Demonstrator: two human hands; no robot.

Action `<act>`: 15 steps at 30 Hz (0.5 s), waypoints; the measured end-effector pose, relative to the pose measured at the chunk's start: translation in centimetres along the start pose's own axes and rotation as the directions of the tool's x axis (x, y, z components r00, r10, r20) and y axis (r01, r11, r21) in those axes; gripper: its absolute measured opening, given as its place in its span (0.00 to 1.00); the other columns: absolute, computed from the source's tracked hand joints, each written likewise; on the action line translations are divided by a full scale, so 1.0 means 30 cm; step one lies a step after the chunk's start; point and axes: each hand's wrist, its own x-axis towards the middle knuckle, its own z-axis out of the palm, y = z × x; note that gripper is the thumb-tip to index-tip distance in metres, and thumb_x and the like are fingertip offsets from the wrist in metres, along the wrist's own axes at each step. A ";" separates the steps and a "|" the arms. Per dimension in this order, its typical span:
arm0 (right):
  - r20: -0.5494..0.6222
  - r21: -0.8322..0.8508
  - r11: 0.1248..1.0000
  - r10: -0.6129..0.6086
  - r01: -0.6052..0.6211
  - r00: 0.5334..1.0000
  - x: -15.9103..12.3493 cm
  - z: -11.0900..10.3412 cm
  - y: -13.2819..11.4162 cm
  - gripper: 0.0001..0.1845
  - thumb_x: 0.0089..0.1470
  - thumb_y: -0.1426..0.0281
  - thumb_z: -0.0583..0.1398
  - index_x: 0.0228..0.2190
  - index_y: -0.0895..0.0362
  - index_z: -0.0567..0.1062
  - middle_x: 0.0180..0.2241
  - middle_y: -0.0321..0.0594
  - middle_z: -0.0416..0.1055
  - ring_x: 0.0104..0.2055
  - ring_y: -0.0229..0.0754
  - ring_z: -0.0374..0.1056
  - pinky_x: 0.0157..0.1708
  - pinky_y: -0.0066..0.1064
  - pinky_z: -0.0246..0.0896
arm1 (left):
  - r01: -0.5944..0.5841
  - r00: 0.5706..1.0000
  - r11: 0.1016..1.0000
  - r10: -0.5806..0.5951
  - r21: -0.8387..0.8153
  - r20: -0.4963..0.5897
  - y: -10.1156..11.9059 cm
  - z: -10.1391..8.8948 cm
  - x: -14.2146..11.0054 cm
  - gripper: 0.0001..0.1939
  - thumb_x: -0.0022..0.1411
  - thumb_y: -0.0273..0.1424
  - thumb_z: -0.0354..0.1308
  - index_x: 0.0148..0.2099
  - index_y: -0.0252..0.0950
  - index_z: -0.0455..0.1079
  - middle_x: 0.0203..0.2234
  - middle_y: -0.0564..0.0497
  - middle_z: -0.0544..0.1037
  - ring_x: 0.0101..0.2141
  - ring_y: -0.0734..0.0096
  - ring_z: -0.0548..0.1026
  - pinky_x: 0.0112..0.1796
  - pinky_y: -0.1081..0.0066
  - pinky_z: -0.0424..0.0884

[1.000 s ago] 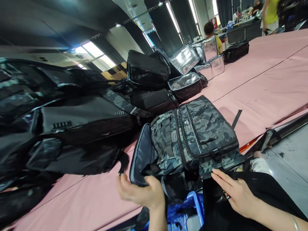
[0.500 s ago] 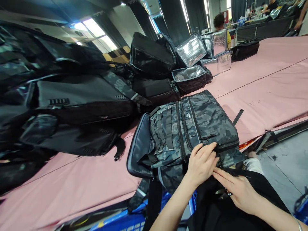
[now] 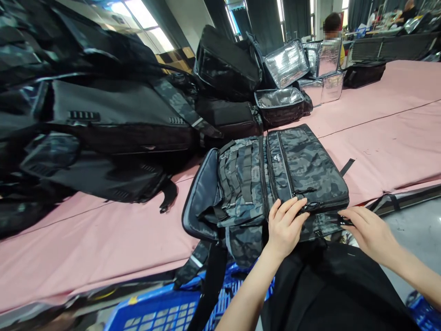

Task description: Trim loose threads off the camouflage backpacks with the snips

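A dark camouflage backpack (image 3: 306, 156) lies on the pink-covered table, front pocket up, with its padded flap (image 3: 201, 197) folded out at the left. My left hand (image 3: 284, 227) grips the near side of the backpack, fingers bent over the edge by the zip; its thumb is hidden. At the bag's lower right corner, my right hand (image 3: 370, 230) pinches a small dark tool, which looks like thread snips (image 3: 345, 221), between thumb and fingers. The tool's tip is against the camouflage fabric and hard to make out. Black straps (image 3: 210, 285) hang off the table's near edge.
Black bags (image 3: 117, 124) are heaped along the left and back. Silver-lined cooler bags (image 3: 287, 64) stand farther back, and a person (image 3: 332, 25) is behind them. Below the table edge sits a blue plastic basket (image 3: 155, 308). Pink table covering (image 3: 396, 119) stretches to the right.
My right hand has moved away from my left, rightward and up to the bag's corner. My left hand stays on the near edge. The view has shifted slightly.
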 end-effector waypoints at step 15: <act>-0.070 -0.049 0.999 -0.027 0.024 0.997 0.058 0.034 -0.017 0.09 0.56 0.76 0.55 0.40 0.57 0.70 0.37 0.36 0.69 0.38 0.35 0.65 0.40 0.28 0.58 | 0.000 1.000 1.000 0.000 -0.019 -0.028 -0.003 0.001 -0.004 0.07 0.55 0.22 0.56 0.35 0.39 0.71 0.44 0.56 0.74 0.48 0.72 0.68 0.54 0.62 0.53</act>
